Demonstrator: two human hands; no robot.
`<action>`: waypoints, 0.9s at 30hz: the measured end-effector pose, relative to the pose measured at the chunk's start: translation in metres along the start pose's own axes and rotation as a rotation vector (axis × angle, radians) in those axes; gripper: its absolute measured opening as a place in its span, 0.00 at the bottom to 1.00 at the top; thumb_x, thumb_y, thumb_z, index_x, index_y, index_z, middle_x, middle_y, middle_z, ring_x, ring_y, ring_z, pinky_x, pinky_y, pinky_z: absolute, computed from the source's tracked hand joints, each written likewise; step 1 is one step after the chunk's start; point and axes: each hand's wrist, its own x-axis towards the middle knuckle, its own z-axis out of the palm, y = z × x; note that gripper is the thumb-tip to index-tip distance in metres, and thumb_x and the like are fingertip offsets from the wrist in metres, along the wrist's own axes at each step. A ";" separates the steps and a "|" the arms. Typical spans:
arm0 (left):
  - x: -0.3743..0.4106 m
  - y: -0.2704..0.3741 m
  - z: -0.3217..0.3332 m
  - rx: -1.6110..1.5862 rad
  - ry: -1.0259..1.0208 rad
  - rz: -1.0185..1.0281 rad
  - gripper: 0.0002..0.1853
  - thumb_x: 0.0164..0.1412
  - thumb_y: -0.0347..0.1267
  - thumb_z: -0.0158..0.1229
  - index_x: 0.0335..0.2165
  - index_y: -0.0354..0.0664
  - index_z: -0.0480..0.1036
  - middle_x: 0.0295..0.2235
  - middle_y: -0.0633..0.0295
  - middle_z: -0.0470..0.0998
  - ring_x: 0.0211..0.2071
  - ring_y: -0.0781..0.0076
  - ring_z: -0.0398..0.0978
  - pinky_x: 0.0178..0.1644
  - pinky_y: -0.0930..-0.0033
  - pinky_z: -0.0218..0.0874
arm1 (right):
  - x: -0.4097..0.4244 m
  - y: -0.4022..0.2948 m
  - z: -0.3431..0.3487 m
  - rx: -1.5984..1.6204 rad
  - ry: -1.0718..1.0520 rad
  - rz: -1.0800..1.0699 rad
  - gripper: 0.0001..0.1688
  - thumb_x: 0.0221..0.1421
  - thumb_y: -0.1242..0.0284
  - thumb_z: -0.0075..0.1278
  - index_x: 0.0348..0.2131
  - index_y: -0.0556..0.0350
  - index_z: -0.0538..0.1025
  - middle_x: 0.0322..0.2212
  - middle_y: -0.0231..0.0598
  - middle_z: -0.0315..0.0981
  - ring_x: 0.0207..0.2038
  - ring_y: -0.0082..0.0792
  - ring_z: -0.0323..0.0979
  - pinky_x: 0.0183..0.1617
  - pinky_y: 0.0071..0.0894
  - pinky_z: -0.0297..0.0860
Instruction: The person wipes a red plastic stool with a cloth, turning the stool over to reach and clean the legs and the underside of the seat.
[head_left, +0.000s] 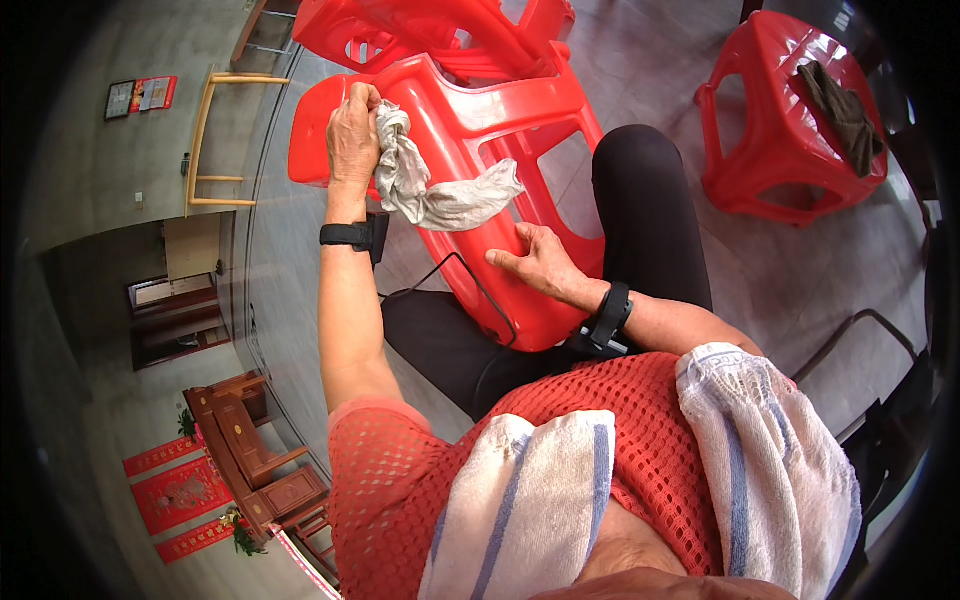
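Note:
In my left hand (354, 142) is a crumpled, greyish-white cloth (454, 196), bunched at the fingers with its free end trailing right across a red plastic stool (457, 262). This stool lies tilted on its side between my knees, its near end against my lap. Lower down, my right hand (551, 262) grips the stool's side, thumb on the smooth face; some fingertips are hidden. Each wrist wears a black strap, and a thin black cord (484, 289) loops over the stool.
More red plastic stools (442, 34) lie just beyond. At right, an upright red stool (780, 135) carries a dark cloth (844, 116). A striped towel (765, 442) hangs around my neck. Wooden furniture (255, 450) lines the left wall, along with a light wooden frame (199, 142).

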 end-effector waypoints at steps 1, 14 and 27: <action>0.001 -0.002 -0.001 -0.045 -0.008 -0.013 0.09 0.57 0.21 0.57 0.35 0.41 0.67 0.28 0.51 0.76 0.33 0.44 0.76 0.38 0.50 0.66 | 0.000 0.000 0.001 -0.003 0.004 -0.007 0.28 0.50 0.57 0.67 0.35 0.65 0.77 0.27 0.50 0.78 0.33 0.39 0.78 0.40 0.42 0.72; 0.001 0.011 0.006 0.191 -0.039 0.103 0.10 0.54 0.21 0.57 0.34 0.42 0.66 0.26 0.53 0.75 0.32 0.47 0.75 0.37 0.50 0.65 | -0.004 -0.008 0.000 -0.008 0.009 -0.018 0.28 0.51 0.57 0.66 0.37 0.65 0.77 0.30 0.48 0.79 0.34 0.38 0.78 0.40 0.42 0.72; -0.009 -0.028 -0.027 -0.324 0.105 -0.397 0.12 0.55 0.26 0.68 0.34 0.38 0.71 0.27 0.63 0.81 0.29 0.79 0.79 0.35 0.73 0.70 | 0.003 0.006 0.002 0.045 -0.033 -0.004 0.27 0.51 0.58 0.66 0.38 0.64 0.78 0.31 0.47 0.80 0.35 0.36 0.79 0.41 0.40 0.72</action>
